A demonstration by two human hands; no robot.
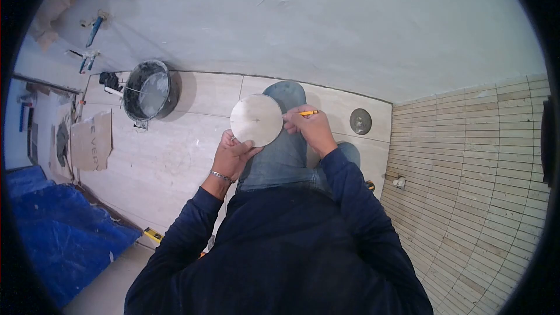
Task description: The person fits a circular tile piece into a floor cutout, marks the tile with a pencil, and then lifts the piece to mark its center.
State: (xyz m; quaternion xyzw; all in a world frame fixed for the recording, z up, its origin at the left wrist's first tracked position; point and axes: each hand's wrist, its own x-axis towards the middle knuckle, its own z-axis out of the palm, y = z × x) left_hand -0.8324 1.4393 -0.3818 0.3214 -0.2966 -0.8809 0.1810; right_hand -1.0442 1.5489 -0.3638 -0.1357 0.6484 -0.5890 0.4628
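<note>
- The left hand [232, 150] has its grip closed on the lower edge of one round tile disc [256, 120], with the thumb on the face of the disc.
- The disc is held up in front of the person's raised knee, above the tiled floor [169, 157]; a small cross mark is on its face.
- The right hand [314, 128] grasps one yellow pencil [307, 113]; the tip of the pencil is at the right edge of the disc.
- One bracelet [221, 176] is on the left wrist.
- One bucket [147, 92] with grey mortar stands on the floor near the wall, well apart from the hands.
- One round metal drain cover [360, 121] lies on the floor to the right of the right hand.
- One piece of cardboard [91, 140] lies at the left, and one blue tarp [55, 227] below it.
- One yellow tool [153, 234] lies beside the left sleeve; I cannot tell what it is.
</note>
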